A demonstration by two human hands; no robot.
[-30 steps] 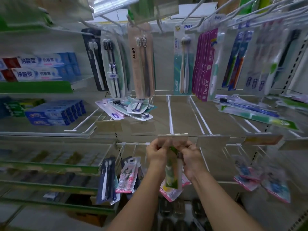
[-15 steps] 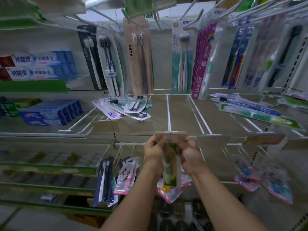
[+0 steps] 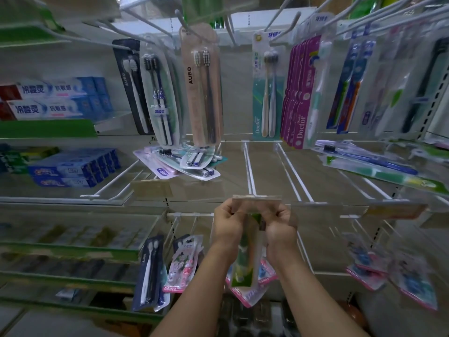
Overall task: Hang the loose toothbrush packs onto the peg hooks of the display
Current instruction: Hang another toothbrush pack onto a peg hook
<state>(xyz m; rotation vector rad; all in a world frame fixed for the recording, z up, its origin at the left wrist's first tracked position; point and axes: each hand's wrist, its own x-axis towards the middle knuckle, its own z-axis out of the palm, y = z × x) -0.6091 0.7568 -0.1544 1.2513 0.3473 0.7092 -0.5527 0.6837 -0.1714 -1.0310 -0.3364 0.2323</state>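
Observation:
A green toothbrush pack (image 3: 244, 259) hangs upright between my hands, its top just under the clear price-tag holder (image 3: 256, 203) at the tip of a white peg hook (image 3: 250, 166). My left hand (image 3: 227, 222) pinches the pack's top left edge. My right hand (image 3: 279, 227) pinches its top right edge. The pack's hang hole is hidden behind my fingers and the tag holder. Loose toothbrush packs (image 3: 184, 161) lie in a pile across the hooks at the centre left, and more loose packs (image 3: 379, 166) lie on the hooks at the right.
Hung toothbrush packs (image 3: 204, 86) fill the upper row of hooks, pink "Doctor" packs (image 3: 300, 93) among them. Toothpaste boxes (image 3: 58, 98) stand on green shelves at the left. Children's packs (image 3: 184, 261) hang on the lower row. Bare white peg hooks (image 3: 294, 171) run beside the one in front.
Both hands have lifted the green pack slightly and brought its top closer under the tag holder. The view has tilted up a little.

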